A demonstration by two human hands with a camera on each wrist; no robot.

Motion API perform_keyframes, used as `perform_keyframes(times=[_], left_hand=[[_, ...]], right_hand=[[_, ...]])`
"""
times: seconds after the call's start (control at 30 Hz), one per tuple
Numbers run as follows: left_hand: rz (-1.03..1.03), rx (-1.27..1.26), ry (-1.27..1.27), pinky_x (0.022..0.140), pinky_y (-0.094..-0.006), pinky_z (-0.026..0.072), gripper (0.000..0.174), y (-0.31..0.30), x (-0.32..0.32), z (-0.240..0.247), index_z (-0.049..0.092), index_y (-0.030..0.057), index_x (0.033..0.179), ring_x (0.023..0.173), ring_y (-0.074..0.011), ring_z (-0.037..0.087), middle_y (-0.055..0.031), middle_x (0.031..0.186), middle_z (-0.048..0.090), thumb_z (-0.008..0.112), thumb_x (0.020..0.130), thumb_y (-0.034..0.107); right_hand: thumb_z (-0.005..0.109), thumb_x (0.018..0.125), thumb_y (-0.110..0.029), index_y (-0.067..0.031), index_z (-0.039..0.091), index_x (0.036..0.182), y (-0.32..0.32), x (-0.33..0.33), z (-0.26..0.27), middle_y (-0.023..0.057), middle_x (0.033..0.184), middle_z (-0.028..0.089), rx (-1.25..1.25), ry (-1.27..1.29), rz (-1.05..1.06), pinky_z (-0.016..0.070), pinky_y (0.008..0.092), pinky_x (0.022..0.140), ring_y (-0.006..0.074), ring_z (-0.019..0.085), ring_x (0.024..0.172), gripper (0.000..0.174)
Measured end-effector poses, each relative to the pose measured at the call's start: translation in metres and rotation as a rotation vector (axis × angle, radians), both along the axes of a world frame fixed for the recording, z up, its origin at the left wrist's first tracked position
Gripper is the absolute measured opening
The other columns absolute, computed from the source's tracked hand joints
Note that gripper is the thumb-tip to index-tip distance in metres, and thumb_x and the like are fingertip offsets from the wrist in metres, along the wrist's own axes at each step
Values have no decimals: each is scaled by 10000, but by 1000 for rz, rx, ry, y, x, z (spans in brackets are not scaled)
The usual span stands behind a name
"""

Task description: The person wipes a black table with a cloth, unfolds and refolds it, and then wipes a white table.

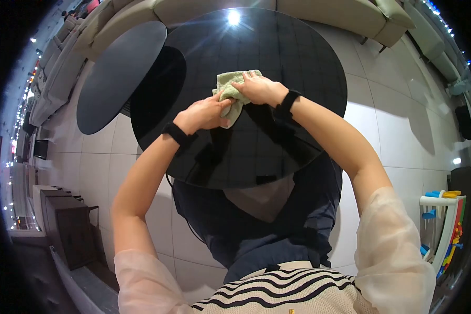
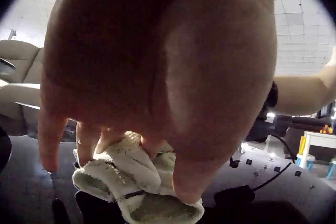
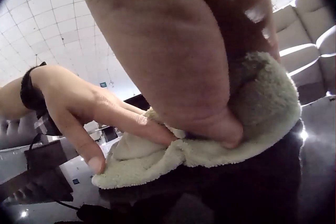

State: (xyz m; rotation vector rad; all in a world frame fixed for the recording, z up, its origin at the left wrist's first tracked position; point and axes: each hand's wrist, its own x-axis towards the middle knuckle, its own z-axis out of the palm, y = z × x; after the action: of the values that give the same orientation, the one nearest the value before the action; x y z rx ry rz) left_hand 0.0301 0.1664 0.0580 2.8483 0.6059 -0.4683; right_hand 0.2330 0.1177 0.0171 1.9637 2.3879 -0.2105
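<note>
Pale green cloth (image 1: 226,80), part crumpled, lying on the glossy black desk (image 1: 310,78).
Right hand (image 1: 264,90) grips its folds; left hand (image 1: 203,114) presses it with mostly straight fingers; how much is done or left cannot be told.
</note>
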Motion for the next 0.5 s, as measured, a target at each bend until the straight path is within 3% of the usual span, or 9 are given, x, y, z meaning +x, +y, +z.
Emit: perform_keyframes(times=[0.2, 0.27, 0.47, 0.5], left_hand=[[10, -71, 20, 1085, -406, 443, 707, 48, 15, 1, 400, 152, 1497, 1286, -353, 521, -148, 1516, 372, 693, 867, 287], [28, -76, 19, 1117, -389, 408, 712, 63, 21, 0, 391, 140, 1501, 1316, -344, 491, -155, 1518, 367, 686, 866, 272], [14, -62, 43, 1137, -378, 379, 740, 102, 36, -5, 370, 146, 1512, 1341, -345, 464, -163, 1505, 392, 682, 852, 267], [9, -53, 40, 1142, -378, 373, 753, 108, 39, -7, 362, 144, 1514, 1345, -348, 460, -168, 1498, 406, 675, 844, 285]], right_hand=[[573, 928, -125, -132, 475, 1427, 57, 11, 2, 272, 1348, 557, -54, -61, 29, 448, 456, 1079, 391, 553, 1268, 509], [567, 943, -172, -139, 614, 1267, 75, 19, -11, 157, 1181, 682, 115, -67, 49, 539, 467, 929, 361, 662, 1113, 329], [572, 940, -227, -143, 643, 1227, 107, 23, 1, 148, 1155, 699, 68, -78, 30, 525, 441, 946, 342, 667, 1108, 308], [620, 897, -113, -125, 515, 1371, 108, 23, 7, 203, 1212, 653, -12, -42, 18, 480, 466, 1018, 380, 613, 1179, 486]])
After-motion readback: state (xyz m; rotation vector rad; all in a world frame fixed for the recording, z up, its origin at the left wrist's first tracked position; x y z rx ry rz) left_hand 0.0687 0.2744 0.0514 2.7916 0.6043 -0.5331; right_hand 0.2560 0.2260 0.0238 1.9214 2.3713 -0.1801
